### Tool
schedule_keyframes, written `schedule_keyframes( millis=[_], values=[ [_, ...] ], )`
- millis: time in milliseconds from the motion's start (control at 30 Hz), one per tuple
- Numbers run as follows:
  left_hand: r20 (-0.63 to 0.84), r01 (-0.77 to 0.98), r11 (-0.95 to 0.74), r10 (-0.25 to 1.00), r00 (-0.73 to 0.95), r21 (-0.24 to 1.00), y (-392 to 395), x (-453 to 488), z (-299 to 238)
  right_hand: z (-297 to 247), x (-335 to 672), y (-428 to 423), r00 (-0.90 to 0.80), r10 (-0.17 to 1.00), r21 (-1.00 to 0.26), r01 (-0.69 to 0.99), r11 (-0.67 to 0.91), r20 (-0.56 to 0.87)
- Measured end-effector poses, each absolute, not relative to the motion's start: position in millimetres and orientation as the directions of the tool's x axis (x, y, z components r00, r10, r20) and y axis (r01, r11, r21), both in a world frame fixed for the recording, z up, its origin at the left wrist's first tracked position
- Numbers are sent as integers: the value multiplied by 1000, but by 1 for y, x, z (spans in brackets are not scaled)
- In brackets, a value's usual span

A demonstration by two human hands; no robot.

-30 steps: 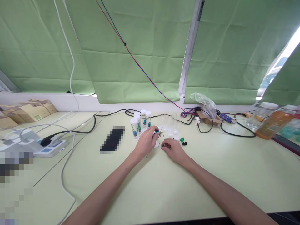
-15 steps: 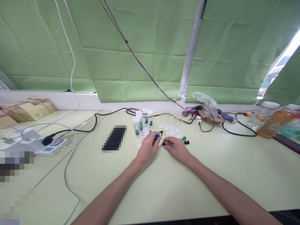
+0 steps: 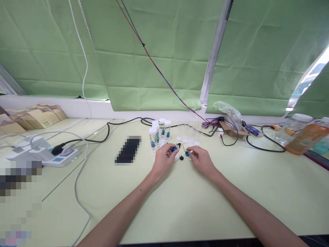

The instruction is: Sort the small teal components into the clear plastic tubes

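My left hand (image 3: 163, 159) is closed in a pinch on a small shiny blue part (image 3: 174, 149). To its right, the fingers of my right hand (image 3: 204, 160) close on a second small blue part (image 3: 187, 153) just above the table. A round black piece (image 3: 181, 157) lies between the two hands. Behind it are small dark pieces (image 3: 179, 145) and a thin pin. Just left of my left hand stand several clear tubes with white caps (image 3: 152, 131), holding blue or green parts. Clear tubes without visible contents (image 3: 187, 130) stand behind the hands.
A pixelated dark flat object (image 3: 128, 151) lies left of the tubes. Farther left are a white power strip (image 3: 59, 159), cables and cardboard boxes (image 3: 42, 115). At the right are an open carton (image 3: 232, 130), tangled wires, a clear jar (image 3: 293, 127) and an orange bottle (image 3: 307, 137).
My right hand has left the black piece, which now lies on the table, and has shifted right to a blue part. My left hand keeps its pinch. The view has shifted slightly.
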State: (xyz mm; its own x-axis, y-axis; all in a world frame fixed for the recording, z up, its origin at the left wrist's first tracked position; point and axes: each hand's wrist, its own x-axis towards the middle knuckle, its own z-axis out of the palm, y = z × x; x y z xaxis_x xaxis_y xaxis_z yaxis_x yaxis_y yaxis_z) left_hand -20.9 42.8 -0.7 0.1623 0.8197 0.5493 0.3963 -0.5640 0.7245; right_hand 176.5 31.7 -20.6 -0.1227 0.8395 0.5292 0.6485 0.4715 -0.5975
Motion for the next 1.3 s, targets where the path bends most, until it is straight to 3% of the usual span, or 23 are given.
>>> schedule_keyframes(
  millis=[133,300,567,967,1300],
  values=[
    [437,221,-462,886,154,859,45,-21,-3,-22,183,36,-71,825,-585,672,455,560],
    [377,105,-398,910,173,911,42,-19,0,-25,192,42,-35,807,-537,729,424,590],
    [364,154,-370,929,66,916,41,-20,6,-30,195,45,-78,810,-480,771,419,581],
    [491,313,-449,869,-66,837,43,-24,6,-21,186,34,-189,835,-443,776,449,516],
    [517,336,-466,853,-78,819,41,-22,6,-18,164,31,-350,789,-316,775,547,505]
  ],
)
